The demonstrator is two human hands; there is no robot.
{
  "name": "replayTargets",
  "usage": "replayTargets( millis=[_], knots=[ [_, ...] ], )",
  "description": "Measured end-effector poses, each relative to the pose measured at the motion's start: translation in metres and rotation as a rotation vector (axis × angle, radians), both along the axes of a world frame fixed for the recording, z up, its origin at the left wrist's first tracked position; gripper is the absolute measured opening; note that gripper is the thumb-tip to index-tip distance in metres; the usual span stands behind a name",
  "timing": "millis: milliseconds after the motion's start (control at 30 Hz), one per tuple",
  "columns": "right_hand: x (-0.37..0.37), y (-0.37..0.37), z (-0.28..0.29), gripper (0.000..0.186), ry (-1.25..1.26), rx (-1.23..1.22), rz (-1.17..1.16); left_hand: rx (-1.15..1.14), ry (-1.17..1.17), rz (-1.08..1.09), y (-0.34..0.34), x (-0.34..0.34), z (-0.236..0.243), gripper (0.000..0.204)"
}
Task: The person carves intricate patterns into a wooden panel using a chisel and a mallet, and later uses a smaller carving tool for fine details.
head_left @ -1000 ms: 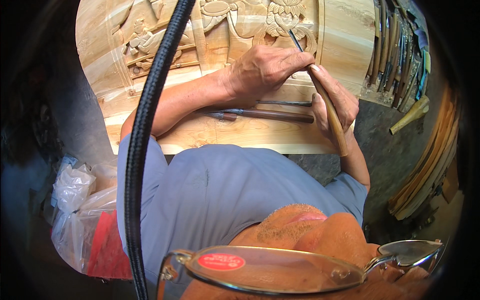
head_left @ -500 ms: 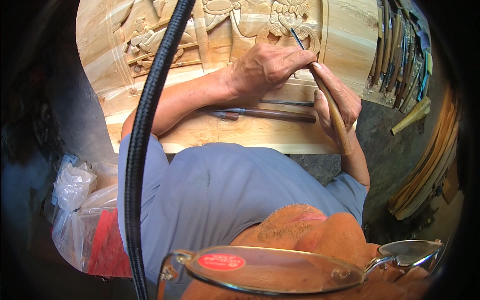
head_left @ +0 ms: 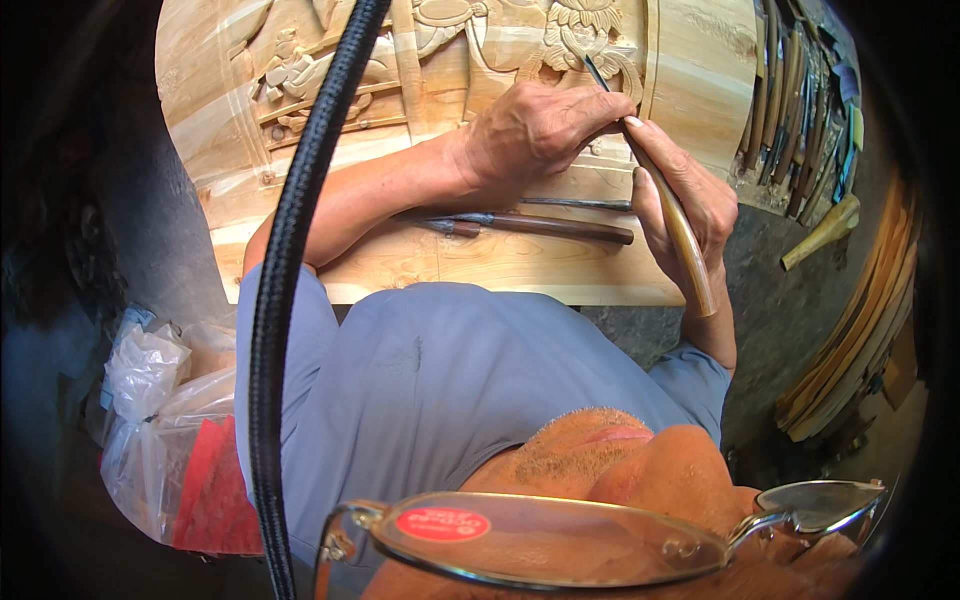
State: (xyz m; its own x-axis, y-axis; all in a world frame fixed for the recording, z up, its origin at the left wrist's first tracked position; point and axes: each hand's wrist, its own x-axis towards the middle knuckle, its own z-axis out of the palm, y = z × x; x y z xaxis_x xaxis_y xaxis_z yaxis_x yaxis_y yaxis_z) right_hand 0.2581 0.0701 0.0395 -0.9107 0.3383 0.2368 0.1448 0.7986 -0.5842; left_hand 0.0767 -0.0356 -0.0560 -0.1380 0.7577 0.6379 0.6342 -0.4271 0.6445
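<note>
A carving chisel (head_left: 683, 242) with a long, pale brown curved handle slants across the carved wooden panel (head_left: 700, 60). Its dark blade tip meets the flower relief (head_left: 583, 25) or sits just over it; contact is not clear. My left hand (head_left: 540, 130) is closed, thumb and fingers pinching the chisel where blade and handle join, its wrist resting over the panel. Wrapped round the handle farther back is my right hand (head_left: 698, 200), thumb on the near side. Below my hands lie a dark-handled chisel (head_left: 560, 228), a shorter brown handle (head_left: 455, 228) and a thin dark rod (head_left: 575, 203).
Several carving tools (head_left: 790, 100) lie in a row at the panel's right. A pale wooden mallet-like piece (head_left: 822, 232) sticks out below them. Stacked curved boards (head_left: 850, 330) stand at far right. A plastic bag (head_left: 145, 380) is at left, and a black braided cable (head_left: 300, 210) crosses the view.
My right hand and the rear end of the chisel handle have swung slightly to the right. The blade tip and my left hand stay nearly in place.
</note>
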Motion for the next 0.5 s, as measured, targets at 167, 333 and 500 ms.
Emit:
replayTargets(
  millis=[167,333,500],
  knots=[
    [-0.001,0.001,-0.001,0.041,0.024,-0.003,-0.003,-0.007,-0.025,-0.019,-0.001,0.000,0.002,0.040],
    [-0.003,0.002,-0.006,0.041,0.090,0.021,0.002,-0.017,-0.009,-0.022,-0.002,-0.001,0.001,0.042],
    [0.000,0.005,-0.012,0.042,0.091,0.025,0.013,0.018,-0.035,-0.009,0.001,0.002,-0.001,0.041]
  ],
)
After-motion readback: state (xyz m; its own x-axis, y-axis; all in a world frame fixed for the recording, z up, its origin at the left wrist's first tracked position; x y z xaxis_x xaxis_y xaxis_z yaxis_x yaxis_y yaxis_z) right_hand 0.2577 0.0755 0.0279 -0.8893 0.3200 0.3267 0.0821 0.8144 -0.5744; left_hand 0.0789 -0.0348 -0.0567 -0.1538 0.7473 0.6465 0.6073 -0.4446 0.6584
